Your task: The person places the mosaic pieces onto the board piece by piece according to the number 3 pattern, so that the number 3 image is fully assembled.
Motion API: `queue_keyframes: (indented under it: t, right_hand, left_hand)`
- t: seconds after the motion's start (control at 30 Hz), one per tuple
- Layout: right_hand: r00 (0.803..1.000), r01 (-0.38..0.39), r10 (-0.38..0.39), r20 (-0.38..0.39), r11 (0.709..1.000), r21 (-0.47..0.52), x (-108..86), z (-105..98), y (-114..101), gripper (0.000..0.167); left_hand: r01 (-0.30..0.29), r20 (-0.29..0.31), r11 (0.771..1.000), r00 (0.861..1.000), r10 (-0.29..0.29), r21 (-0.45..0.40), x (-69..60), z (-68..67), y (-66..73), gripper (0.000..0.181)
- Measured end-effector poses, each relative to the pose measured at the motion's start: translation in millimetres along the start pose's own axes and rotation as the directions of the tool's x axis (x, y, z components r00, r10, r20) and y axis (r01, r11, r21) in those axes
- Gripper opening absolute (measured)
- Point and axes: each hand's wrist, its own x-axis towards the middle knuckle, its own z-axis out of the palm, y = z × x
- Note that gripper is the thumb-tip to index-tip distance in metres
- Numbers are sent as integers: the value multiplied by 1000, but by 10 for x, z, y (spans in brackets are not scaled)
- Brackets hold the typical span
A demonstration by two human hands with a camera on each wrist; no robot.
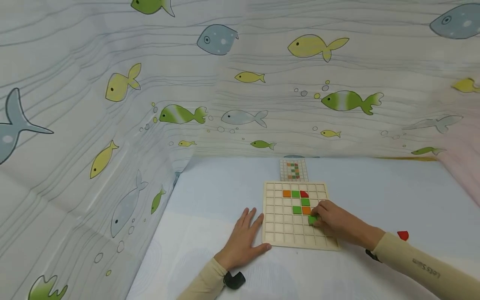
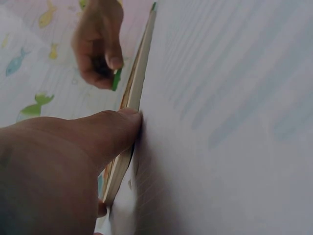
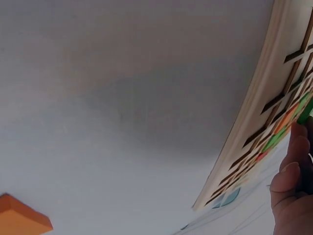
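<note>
"Most of the left side of the head view: what is it?"

"A fish-printed cloth (image 1: 86, 54), reaching across the top too. Next, bottom centre, comes the left hand (image 1: 243, 241), fingers straight and spread, thumb touching the near edge of a gridded wooden board (image 1: 279, 228)."

"So it grips nothing?"

"Nothing. The board lies right of centre, in the lower half, a small pattern card (image 1: 283, 171) just beyond its far edge. Orange (image 1: 286, 193), green (image 1: 295, 194) and red (image 1: 304, 194) tiles form its top visible row, a green below the red, then a green and an orange side by side."

"And the right hand (image 1: 335, 218)?"

"Its thumb and fingers pinch another green tile (image 1: 312, 220) over the board, just below that second orange."

"Further right?"

"A loose red piece (image 1: 403, 235) lies near the right sleeve (image 1: 420, 260), lower right."
</note>
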Motion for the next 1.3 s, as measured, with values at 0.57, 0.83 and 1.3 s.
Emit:
queue_keyframes:
  t: [0.57, 0.83, 1.3]
  right_hand:
    - [982, 159, -157, -105, 987, 14, -15, 243, 79, 26]
    - [972, 178, -177, -156, 984, -7, 68, 274, 180, 30]
    - [992, 87, -88, -86, 996, -20, 71, 159, 69, 25]
  left_hand:
    - [-3, -8, 1000, 1000, 4, 29, -107, 106, 13, 90]
    - [-10, -12, 1000, 1000, 11, 29, 11, 14, -7, 90]
    - [-44, -45, 996, 998, 47, 72, -19, 44, -8, 88]
